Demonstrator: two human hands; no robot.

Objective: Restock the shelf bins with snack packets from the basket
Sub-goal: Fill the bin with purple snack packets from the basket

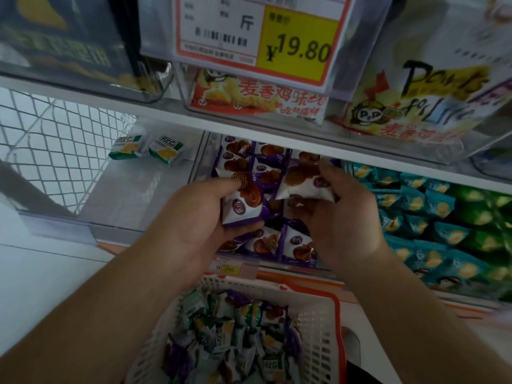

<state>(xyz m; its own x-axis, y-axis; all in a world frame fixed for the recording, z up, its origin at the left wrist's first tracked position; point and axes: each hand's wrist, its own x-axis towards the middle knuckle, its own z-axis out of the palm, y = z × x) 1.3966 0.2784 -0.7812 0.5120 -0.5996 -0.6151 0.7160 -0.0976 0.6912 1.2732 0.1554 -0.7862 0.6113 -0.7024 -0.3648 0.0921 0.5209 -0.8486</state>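
My left hand [194, 214] grips a purple-and-white waffle snack packet [243, 200] over the middle shelf bin [198, 162]. My right hand [343, 214] pinches a second purple-and-white packet [303, 182] just to its right, above the same bin. That bin holds several matching waffle packets [266, 242]. Below my forearms sits the white basket with a red rim [329, 336], filled with several mixed green and purple packets [238, 336].
Two green-and-white packets [146, 149] lie in the left bin beside a wire mesh panel [55, 145]. Teal and green packets [432, 217] fill the right bin. Overhead, clear bins hold big snack bags [260, 98] behind a yellow 19.80 price tag [296, 42].
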